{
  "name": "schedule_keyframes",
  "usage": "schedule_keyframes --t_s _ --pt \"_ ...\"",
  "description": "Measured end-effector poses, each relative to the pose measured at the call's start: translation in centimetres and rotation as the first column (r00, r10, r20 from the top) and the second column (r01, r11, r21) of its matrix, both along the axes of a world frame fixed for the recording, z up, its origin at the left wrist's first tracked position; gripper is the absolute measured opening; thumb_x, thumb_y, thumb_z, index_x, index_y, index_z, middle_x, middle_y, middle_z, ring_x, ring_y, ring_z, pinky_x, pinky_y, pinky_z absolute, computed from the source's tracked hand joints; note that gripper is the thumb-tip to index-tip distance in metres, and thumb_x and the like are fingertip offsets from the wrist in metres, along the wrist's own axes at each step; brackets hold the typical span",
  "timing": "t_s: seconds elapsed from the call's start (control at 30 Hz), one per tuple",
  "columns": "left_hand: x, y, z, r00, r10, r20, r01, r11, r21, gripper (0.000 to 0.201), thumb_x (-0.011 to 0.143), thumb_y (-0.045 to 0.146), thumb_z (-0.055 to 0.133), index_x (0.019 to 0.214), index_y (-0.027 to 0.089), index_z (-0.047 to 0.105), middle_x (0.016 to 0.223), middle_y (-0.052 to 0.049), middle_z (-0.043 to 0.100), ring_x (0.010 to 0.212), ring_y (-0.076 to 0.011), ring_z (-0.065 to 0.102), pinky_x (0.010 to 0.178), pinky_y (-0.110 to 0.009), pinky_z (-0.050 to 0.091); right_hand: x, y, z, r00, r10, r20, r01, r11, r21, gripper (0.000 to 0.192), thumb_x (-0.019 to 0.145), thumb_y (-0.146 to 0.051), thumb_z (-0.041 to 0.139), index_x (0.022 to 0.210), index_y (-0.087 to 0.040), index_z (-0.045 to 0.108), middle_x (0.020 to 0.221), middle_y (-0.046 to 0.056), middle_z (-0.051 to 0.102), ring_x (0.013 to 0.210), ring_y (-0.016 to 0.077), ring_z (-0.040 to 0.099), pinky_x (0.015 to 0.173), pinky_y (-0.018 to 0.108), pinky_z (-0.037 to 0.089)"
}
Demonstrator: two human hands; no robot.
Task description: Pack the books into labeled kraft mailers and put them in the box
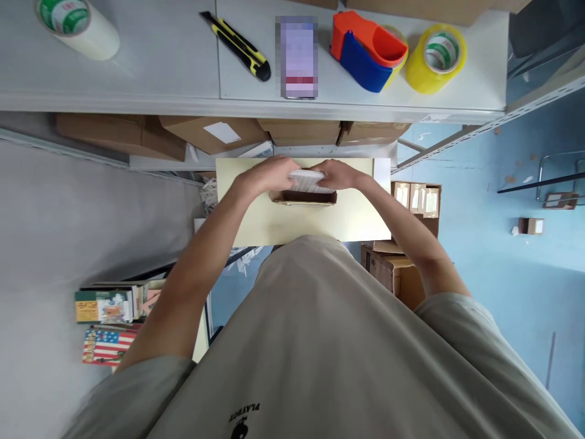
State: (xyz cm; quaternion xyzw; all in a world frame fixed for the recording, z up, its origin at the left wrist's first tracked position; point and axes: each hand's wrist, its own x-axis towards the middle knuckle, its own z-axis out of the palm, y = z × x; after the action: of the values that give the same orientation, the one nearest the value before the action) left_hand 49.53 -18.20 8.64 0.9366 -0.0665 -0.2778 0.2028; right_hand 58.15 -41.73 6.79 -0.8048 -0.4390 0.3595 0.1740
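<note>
- The white worktop [159, 55] ahead carries a tape roll [77, 24], a yellow utility knife [237, 46], a red-and-blue tape dispenser [365, 52] and a yellow tape roll [436, 58], all well away from my hands.
- Below it, a pale yellow board [283, 222] sits in front of me, with a small brown box [304, 197] on it.
- My left hand [265, 174] and right hand [340, 174] pinch a white packet [308, 180] from either end, just over the box's open top.
- I judge it best to keep the packet level and squared to the box walls, easing both ends down evenly.
</note>
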Motion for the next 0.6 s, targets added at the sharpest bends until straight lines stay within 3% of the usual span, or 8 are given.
schedule_keyframes --t_s 0.13,0.3,0.5,0.6 --pt "-0.1 -0.5 -3.6 0.999 0.029 -0.018 -0.03 0.997 -0.073 0.017 0.093 0.029 0.08 0.105 0.02 0.088 0.095 -0.005 0.086 0.093 -0.0287 0.08 0.087 -0.031 0.057 0.2 -0.3 -1.0 0.998 0.023 0.055 -0.015 0.99 -0.138 0.055 0.094 -0.014 0.069 0.147 -0.019 0.081 0.126 0.01 0.088 0.105 0.0263 0.075 0.086 0.031 0.047" --pt "-0.1 -0.4 -7.6 0.999 0.005 -0.049 -0.006 1.0 -0.017 0.027 0.095 0.032 0.078 0.116 0.02 0.09 0.105 -0.009 0.09 0.099 -0.0301 0.081 0.087 -0.031 0.058 -0.3 0.8 -2.5 0.992 0.081 0.094 -0.052 0.96 -0.276 0.05 0.101 -0.017 0.073 0.15 -0.018 0.08 0.144 0.014 0.086 0.128 0.0324 0.079 0.098 0.033 0.054" --pt "-1.1 -1.2 -11.1 0.995 0.007 -0.099 -0.001 0.998 0.057 0.03 0.099 0.031 0.077 0.124 0.022 0.09 0.11 -0.012 0.092 0.118 -0.0341 0.086 0.115 -0.037 0.057 -1.9 2.0 -5.0 0.992 0.065 0.107 -0.015 0.911 -0.411 0.049 0.107 -0.018 0.074 0.155 -0.018 0.078 0.157 0.018 0.081 0.146 0.0368 0.077 0.109 0.038 0.061" --pt "-2.0 -2.1 -12.6 0.992 0.031 -0.119 -0.022 0.997 0.075 0.033 0.097 0.027 0.08 0.127 0.023 0.09 0.122 -0.015 0.092 0.129 -0.0377 0.085 0.114 -0.038 0.059 -3.1 2.1 -6.2 0.996 0.019 0.084 0.022 0.884 -0.467 0.048 0.109 -0.018 0.074 0.157 -0.016 0.078 0.157 0.022 0.08 0.146 0.0378 0.078 0.112 0.041 0.064"
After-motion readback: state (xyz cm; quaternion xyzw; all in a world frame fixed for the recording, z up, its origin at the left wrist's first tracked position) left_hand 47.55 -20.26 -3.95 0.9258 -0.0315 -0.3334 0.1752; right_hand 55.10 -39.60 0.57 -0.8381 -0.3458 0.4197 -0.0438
